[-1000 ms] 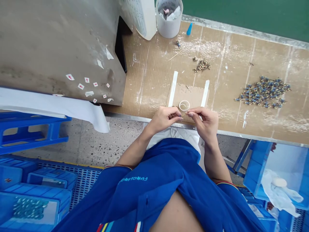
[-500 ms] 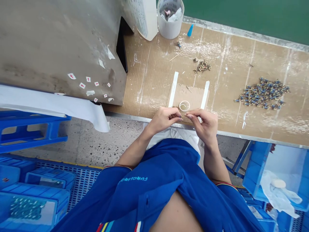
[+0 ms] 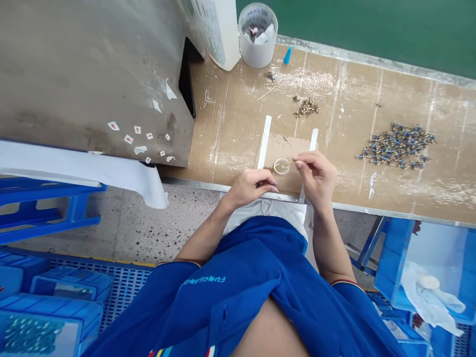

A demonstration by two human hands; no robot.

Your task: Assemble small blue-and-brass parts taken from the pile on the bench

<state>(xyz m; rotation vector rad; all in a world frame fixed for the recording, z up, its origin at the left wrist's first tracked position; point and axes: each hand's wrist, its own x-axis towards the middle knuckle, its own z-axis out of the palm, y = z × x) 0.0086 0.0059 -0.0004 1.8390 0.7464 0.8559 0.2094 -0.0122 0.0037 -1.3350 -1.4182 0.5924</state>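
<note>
My right hand (image 3: 317, 173) pinches a thin toothpick (image 3: 290, 162), whose tip reaches over a small round dish (image 3: 281, 166). A pale curved streak shows inside the dish. To the left of it and nearer the bench edge, my left hand (image 3: 256, 186) has its fingers closed in a pinch. A tiny dark bit shows at those fingertips, too small to name. Under the dish lies a cardboard piece (image 3: 286, 148) with a white tape strip (image 3: 265, 143) along its left side and another strip (image 3: 314, 139) at its right.
Beyond the cardboard lie a small heap of brass-coloured pieces (image 3: 308, 107), a loose toothpick (image 3: 267, 93) and a blue cone-shaped tip (image 3: 287, 55). A larger heap of blue-and-gold pieces (image 3: 397, 145) sits at right. A white tub (image 3: 258, 52) and a metal box (image 3: 92, 74) stand at left.
My right hand has moved the toothpick away from my left fingertips, up to the dish. My left hand stays pinched in nearly the same place. The view has shifted slightly.
</note>
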